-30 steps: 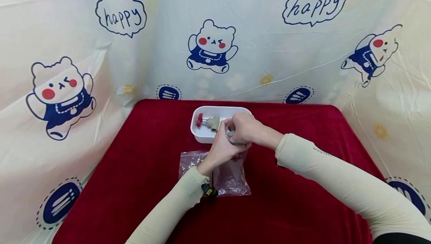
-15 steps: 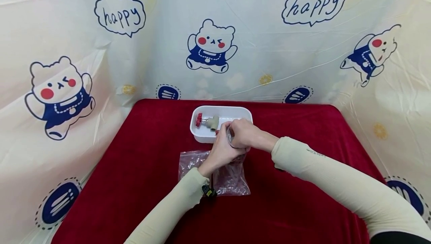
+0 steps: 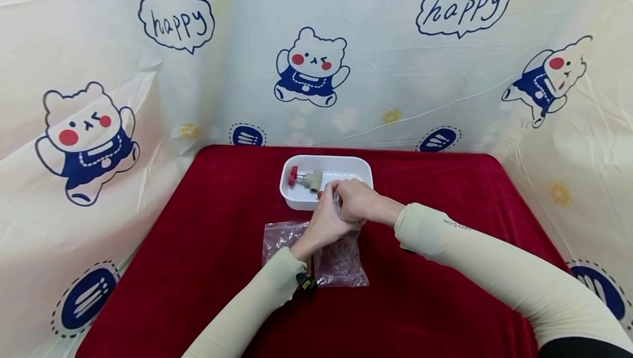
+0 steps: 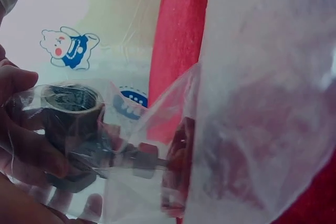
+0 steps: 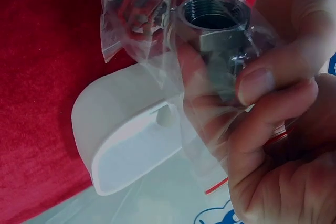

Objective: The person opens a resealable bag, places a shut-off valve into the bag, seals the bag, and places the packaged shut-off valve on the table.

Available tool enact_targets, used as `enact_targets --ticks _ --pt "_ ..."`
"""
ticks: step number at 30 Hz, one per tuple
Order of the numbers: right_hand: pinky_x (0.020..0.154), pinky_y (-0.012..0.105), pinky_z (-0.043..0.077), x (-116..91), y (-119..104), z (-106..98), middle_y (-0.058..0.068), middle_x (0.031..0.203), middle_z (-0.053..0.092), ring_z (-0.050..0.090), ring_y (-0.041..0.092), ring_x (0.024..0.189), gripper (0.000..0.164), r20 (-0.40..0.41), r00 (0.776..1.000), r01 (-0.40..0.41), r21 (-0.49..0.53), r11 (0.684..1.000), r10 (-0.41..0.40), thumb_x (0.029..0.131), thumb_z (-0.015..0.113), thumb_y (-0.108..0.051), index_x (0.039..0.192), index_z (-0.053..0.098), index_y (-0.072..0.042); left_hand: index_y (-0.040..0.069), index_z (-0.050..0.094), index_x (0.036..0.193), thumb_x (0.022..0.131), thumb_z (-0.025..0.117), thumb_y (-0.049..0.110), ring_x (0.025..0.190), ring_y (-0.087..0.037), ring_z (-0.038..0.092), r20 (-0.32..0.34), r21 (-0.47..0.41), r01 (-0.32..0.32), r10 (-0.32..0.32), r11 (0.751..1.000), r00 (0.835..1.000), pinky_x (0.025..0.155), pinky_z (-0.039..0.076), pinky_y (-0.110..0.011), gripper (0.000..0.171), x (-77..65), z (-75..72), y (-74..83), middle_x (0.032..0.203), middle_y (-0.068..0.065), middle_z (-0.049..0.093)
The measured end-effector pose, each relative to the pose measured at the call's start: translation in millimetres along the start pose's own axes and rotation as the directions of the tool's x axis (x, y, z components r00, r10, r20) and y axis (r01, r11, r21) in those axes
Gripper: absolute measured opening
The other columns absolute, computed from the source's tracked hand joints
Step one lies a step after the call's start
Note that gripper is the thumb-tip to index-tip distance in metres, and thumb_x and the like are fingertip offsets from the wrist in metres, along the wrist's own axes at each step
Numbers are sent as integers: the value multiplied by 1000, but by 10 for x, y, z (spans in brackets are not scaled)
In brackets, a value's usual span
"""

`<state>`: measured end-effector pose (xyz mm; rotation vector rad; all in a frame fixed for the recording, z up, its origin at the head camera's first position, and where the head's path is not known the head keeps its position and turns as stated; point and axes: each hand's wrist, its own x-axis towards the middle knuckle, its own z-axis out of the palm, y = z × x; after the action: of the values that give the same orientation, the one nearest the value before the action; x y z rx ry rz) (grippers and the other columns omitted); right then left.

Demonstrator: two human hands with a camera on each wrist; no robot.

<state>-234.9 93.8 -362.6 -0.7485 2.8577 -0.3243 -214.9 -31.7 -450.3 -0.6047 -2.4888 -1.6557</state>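
My left hand point(image 3: 328, 221) grips a metal valve point(image 4: 73, 129) through a clear zip bag point(image 5: 210, 124). The valve's threaded opening faces up, and its red handwheel point(image 5: 152, 9) shows through the plastic to the side. Right against it, my right hand point(image 3: 360, 200) has curled fingers pinching the bag close to its red zip strip point(image 5: 216, 186). From the head view, the hands hide most of the valve. Beyond them, a beige pipe valve point(image 3: 314, 180) with a red handwheel lies in a white tray point(image 3: 299, 204).
Clear plastic bagging point(image 3: 341, 267) spreads on the red cloth point(image 3: 222, 270) under the left forearm. The tray stands near the table's far edge, just past the hands. A printed curtain point(image 3: 386, 72) closes off the back and both sides.
My right hand has shifted slightly left and down, closer in against the left hand. The left hand stays nearly in place, and more of the tray's right side shows.
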Motion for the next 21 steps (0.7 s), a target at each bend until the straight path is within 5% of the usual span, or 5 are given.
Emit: enact_targets --ticks 8,14,17,21 --pt "59 35 48 -71 -22 -167 0 70 59 55 20 70 10 -26 1000 9 9 1000 -9 76 69 -4 73 66 -12 8 35 153 71 95 31 124 -20 57 7 -20 30 -30 999 1000 107 45 -38 104 50 -54 53 139 -9 56" --pt "56 30 44 -270 -59 -340 -1 73 66 51 15 63 11 -123 990 81 98 992 -69 90 70 -7 85 80 -10 26 10 167 73 98 26 131 -15 55 161 -161 63 -37 985 986 111 42 -41 128 63 -201 50 150 0 49" --pt "57 31 46 -384 -72 -398 2 83 67 52 16 65 16 -169 983 88 104 991 -70 97 66 -10 100 82 -7 31 12 167 75 97 24 134 -18 51 235 -214 49 3 976 972 111 43 -47 125 87 -331 31 150 -3 46" --pt "50 31 43 -551 -73 -402 2 69 59 49 16 55 20 -122 992 39 125 991 -24 103 64 -20 105 80 -8 22 21 167 81 94 26 136 -30 49 295 -320 31 69 947 953 111 42 -57 112 119 -508 -11 149 -17 47"
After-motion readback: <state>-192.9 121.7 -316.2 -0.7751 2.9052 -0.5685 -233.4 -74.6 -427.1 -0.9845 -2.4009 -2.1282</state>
